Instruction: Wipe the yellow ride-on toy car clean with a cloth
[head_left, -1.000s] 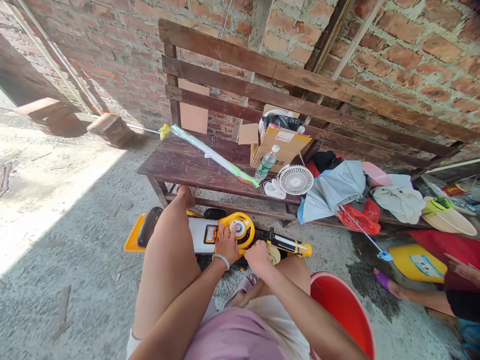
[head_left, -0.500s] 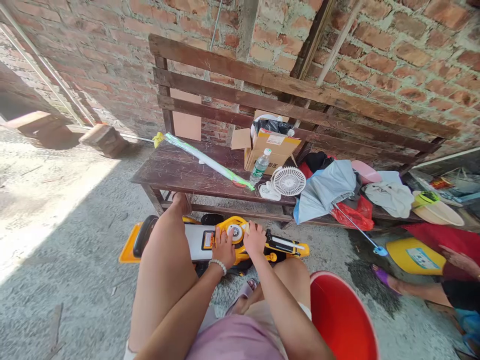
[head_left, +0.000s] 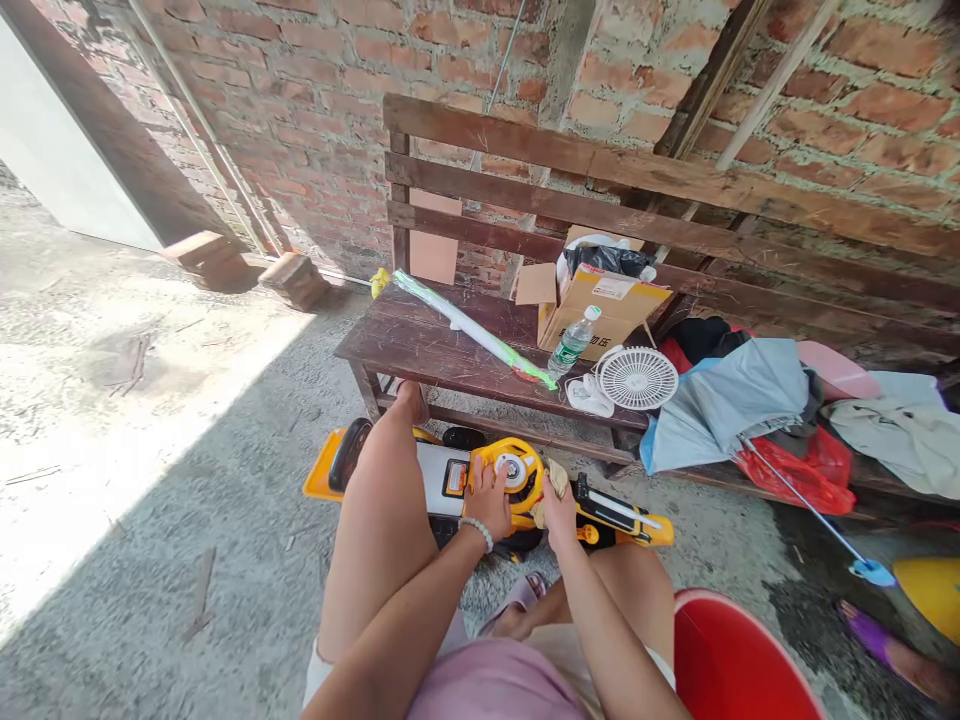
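Between my knees stands a yellow, grey and black ride-on toy vehicle [head_left: 444, 470]. Its round yellow steering wheel [head_left: 531, 458] has a white hub. My left hand [head_left: 490, 503], with a pale bead bracelet on the wrist, grips the near left side of the wheel rim, its thumb towards the hub. On the wheel's right side, my right hand [head_left: 559, 515] holds a crumpled beige cloth [head_left: 556, 478] against or close to the rim; the exact contact is hidden. A yellow and black arm with a white bar [head_left: 619, 508] extends to the right of my right hand.
A dark wooden bench [head_left: 472, 350] runs behind the toy, bearing a cardboard box [head_left: 600, 310], water bottle [head_left: 574, 342], white fan [head_left: 637, 378], wrapped tube [head_left: 480, 335] and grey umbrella [head_left: 731, 400]. A red bucket [head_left: 739, 650] stands at my right. Another person's foot [head_left: 892, 655] shows far right.
The view has swung left, so everything sits further right. My right hand has shifted slightly away from the wheel's hub, and the beige cloth shows more. My left hand stays on the wheel.
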